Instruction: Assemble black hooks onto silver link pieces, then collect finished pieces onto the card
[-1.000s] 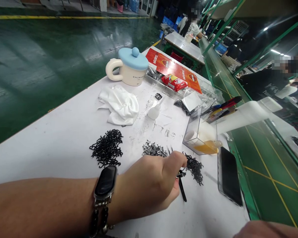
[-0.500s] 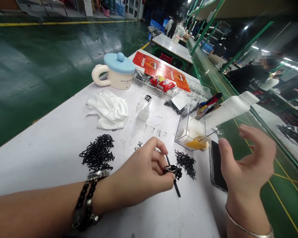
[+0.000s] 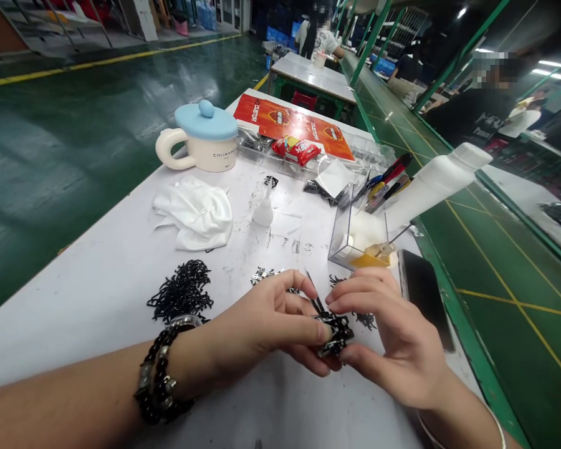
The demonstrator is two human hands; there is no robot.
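Note:
My left hand (image 3: 280, 324) pinches a small black openwork piece (image 3: 337, 330) with shiny silver parts between thumb and fingers. Beside it my right hand (image 3: 397, 337) curls in from the right, its thumb and fingertips at the piece's edges. A slim dark pointed tool (image 3: 314, 288) juts up behind the left fingertips; its lower end is hidden. Behind the hands lie small silver parts (image 3: 264, 274), partly covered by my left hand. A pile of short black curved strips (image 3: 182, 290) sits left of it, and a smaller black pile (image 3: 365, 319) is mostly behind my right hand.
A lidded mug (image 3: 210, 149), white cloth (image 3: 194, 215) and small squeeze bottle (image 3: 263, 212) stand farther back. To the right are a clear box (image 3: 343, 240) with tools, a tall white bottle (image 3: 439, 181) and a phone (image 3: 425, 293). Co-workers (image 3: 472, 112) sit beyond.
My right hand has moved in leftward from above the phone to the black piece, its fingers closing around it. My left hand keeps its hold. The view has shifted slightly.

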